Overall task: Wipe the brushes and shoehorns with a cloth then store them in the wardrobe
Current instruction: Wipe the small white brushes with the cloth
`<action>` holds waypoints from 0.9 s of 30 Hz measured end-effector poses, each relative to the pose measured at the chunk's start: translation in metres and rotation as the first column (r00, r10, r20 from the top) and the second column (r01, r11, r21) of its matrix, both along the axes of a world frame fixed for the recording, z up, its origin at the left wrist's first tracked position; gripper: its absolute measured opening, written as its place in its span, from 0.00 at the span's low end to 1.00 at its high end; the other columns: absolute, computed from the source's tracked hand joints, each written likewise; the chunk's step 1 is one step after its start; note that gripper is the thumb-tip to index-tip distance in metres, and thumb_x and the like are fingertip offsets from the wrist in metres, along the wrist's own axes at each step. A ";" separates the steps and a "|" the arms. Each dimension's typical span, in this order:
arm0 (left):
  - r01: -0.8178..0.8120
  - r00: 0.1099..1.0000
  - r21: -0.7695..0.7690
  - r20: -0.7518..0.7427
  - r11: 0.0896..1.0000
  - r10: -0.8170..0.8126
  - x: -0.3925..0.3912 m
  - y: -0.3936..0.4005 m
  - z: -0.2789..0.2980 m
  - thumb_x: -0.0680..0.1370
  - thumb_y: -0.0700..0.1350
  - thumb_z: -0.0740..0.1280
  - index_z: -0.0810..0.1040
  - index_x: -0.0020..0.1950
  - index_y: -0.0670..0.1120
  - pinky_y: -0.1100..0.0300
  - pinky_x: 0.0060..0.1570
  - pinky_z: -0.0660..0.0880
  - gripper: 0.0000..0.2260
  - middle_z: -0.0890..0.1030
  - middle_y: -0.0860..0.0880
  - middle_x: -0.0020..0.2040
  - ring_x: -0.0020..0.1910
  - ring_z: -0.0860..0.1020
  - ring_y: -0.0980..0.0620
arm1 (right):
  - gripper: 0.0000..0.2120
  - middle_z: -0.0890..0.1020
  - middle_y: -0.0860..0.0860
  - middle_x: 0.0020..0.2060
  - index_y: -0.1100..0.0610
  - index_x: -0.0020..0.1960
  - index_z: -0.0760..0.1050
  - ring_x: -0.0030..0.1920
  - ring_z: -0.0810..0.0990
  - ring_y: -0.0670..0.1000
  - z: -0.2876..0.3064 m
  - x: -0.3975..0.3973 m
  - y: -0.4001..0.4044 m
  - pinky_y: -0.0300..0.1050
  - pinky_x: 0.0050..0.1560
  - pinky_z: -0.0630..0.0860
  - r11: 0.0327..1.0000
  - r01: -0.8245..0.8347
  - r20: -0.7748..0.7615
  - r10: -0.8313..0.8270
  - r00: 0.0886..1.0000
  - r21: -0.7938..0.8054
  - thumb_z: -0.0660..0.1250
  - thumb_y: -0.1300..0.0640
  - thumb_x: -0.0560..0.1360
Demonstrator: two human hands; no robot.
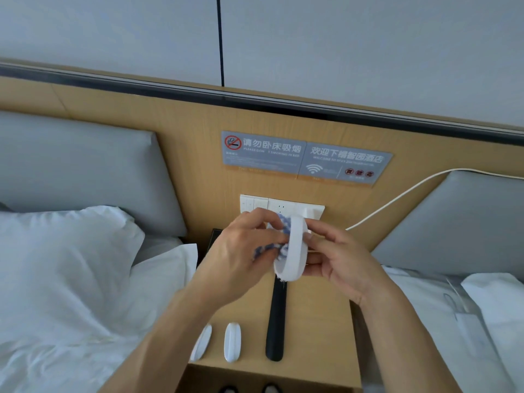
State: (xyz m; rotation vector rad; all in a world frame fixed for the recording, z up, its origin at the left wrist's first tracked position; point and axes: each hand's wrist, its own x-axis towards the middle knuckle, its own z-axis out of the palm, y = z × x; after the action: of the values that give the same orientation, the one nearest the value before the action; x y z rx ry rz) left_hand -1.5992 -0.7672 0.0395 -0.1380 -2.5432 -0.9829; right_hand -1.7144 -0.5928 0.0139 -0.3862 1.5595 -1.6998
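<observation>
L hand (241, 251) cloth (279, 242), R hand (340, 265) brush (292, 251).

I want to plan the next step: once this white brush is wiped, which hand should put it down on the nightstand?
Probably the right hand: it grips the white brush, while the left hand holds the cloth.

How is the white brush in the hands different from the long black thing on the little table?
The white brush is short and oval; the black shoehorn is long and narrow. The brush is held up by the right hand while the left hand rubs it with a blue-and-white cloth; the shoehorn lies flat on the nightstand, untouched.
</observation>
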 end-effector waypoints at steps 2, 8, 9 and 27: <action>0.029 1.000 -0.049 -0.002 0.998 -0.029 0.003 -0.004 0.003 0.74 0.33 0.69 0.85 0.51 0.45 0.54 0.48 0.76 0.11 0.79 0.51 0.55 0.50 0.78 0.48 | 0.15 0.86 0.59 0.54 0.52 0.69 0.75 0.53 0.86 0.61 0.001 0.001 -0.001 0.54 0.47 0.83 1.000 -0.015 0.000 0.015 1.000 0.007 0.60 0.58 0.84; -0.271 0.954 -0.013 -0.139 0.962 0.267 -0.001 0.009 0.006 0.75 0.33 0.70 0.85 0.54 0.43 0.47 0.48 0.75 0.10 0.82 0.50 0.55 0.49 0.76 0.46 | 0.14 0.85 0.62 0.54 0.50 0.65 0.79 0.51 0.86 0.65 0.007 0.003 -0.014 0.61 0.50 0.83 0.999 -0.035 -0.042 0.034 0.999 -0.008 0.62 0.59 0.83; -0.275 0.955 -0.045 -0.130 0.961 0.267 -0.001 0.011 0.005 0.75 0.34 0.70 0.85 0.53 0.43 0.46 0.47 0.74 0.09 0.81 0.49 0.56 0.49 0.76 0.46 | 0.13 0.85 0.62 0.53 0.50 0.65 0.79 0.51 0.86 0.65 0.008 0.002 -0.017 0.61 0.51 0.83 1.000 -0.020 -0.061 0.020 0.998 -0.001 0.62 0.60 0.83; -0.141 0.990 0.039 0.022 0.989 0.141 0.010 0.014 -0.006 0.68 0.53 0.78 0.84 0.54 0.47 0.69 0.49 0.72 0.18 0.73 0.54 0.56 0.53 0.73 0.55 | 0.07 0.87 0.61 0.47 0.56 0.57 0.77 0.43 0.87 0.59 0.003 0.007 -0.038 0.55 0.40 0.84 0.957 0.290 0.126 -0.291 0.948 0.025 0.64 0.63 0.81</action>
State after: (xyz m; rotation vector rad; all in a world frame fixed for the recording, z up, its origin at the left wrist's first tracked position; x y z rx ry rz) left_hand -1.5894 -0.7530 0.0333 0.0626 -2.5096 -0.9835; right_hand -1.7075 -0.6308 0.0164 -0.0410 1.5851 -1.9007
